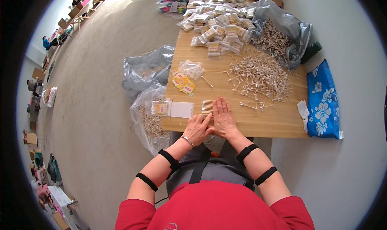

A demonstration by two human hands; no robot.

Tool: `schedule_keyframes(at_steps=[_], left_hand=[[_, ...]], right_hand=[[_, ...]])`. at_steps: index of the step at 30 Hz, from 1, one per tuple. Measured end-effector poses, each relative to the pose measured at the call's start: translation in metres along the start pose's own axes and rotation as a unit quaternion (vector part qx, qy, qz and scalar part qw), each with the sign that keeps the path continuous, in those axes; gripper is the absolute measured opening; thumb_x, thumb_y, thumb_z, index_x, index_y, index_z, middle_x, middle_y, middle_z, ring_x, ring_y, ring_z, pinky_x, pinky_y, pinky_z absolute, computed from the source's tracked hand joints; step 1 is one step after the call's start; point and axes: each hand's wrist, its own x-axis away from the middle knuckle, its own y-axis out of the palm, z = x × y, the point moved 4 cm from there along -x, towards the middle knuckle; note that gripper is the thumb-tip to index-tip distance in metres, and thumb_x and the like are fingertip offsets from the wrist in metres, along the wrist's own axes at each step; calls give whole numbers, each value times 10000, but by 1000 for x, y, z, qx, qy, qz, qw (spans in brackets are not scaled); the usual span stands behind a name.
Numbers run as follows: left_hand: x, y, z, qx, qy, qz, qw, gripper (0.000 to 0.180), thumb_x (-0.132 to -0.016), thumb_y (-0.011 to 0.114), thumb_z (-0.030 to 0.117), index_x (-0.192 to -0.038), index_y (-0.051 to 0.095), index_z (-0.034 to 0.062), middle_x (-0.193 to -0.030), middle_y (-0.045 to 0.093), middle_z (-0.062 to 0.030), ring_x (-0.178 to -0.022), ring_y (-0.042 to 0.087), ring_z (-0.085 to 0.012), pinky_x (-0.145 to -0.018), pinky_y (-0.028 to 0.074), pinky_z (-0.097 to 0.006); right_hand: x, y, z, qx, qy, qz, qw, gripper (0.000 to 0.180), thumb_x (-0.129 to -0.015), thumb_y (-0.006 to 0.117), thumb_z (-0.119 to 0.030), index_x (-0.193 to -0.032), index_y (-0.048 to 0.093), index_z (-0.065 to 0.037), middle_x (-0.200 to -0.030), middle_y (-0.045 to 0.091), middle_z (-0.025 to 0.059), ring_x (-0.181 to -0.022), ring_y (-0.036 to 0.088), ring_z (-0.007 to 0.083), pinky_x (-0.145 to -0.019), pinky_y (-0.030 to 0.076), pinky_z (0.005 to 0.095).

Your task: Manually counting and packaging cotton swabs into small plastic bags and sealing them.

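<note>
A neat row of white-tipped cotton swabs [207, 106] lies side by side near the table's front edge. My right hand [224, 118] rests flat along the row's right side, fingers straight and close together. At the near ends of the swabs is my left hand [196, 129], its index finger stretched out and its thumb against my right hand. Neither hand grips anything that I can see. Left of the row lies a white card [182, 109]. Its left end meets a clear packet of swabs with a yellow label [160, 107] at the table's edge.
A loose heap of swabs [262, 77] spreads at right, below a grey bag [300, 30] of more. Filled packets [219, 22] pile up at the back. Yellow labels [183, 83] and empty clear bags [191, 69] lie left. A blue flowered pouch [323, 101] stands at the right edge.
</note>
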Motion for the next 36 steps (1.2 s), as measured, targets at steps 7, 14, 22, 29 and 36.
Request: schedule_keyframes(at_steps=[7, 14, 22, 29, 36], left_hand=[[1, -1, 0, 9, -7, 6, 1000, 631, -860, 549, 422, -1357, 380, 71, -1042, 483, -138, -979, 456, -309, -866, 349, -413], [-4, 1, -1, -3, -25, 6, 1000, 646, -860, 557, 397, -1358, 357, 37, -1043, 495, -142, -970, 463, -307, -865, 349, -412], [-8, 1, 0, 6, -40, 8, 999, 653, -863, 554, 395, -1373, 346, 46, -1024, 507, -141, -959, 474, -306, -858, 359, -405], [-15, -1, 1, -4, -69, -16, 998, 608, -875, 536, 387, -1349, 365, 46, -1053, 534, -151, -977, 509, -312, -851, 383, -409], [-18, 1, -2, -5, -71, -3, 997, 610, -870, 538, 398, -1342, 376, 47, -1077, 571, -135, -984, 545, -301, -839, 404, -411]], right_hand=[[0, 0, 0, -22, 4, -18, 1000, 951, -809, 496, -550, -1427, 119, 66, -1508, 75, 230, -1417, 29, 337, -1145, 17, 451], [0, -1, -2, 57, -5, -2, 998, 1012, -773, 524, -589, -1424, 109, 65, -1501, 93, 233, -1410, 66, 346, -1149, 69, 435], [1, -6, -2, 28, -1, -35, 999, 1008, -736, 587, -490, -1421, 106, 73, -1500, 93, 239, -1409, 66, 355, -1150, 65, 438], [0, -6, -2, 41, 0, -29, 999, 966, -730, 580, -422, -1418, 122, 80, -1496, 101, 247, -1408, 72, 361, -1149, 69, 439], [1, -4, -2, -1, -1, -3, 1000, 894, -748, 523, -364, -1416, 131, 81, -1497, 104, 247, -1409, 70, 360, -1148, 68, 442]])
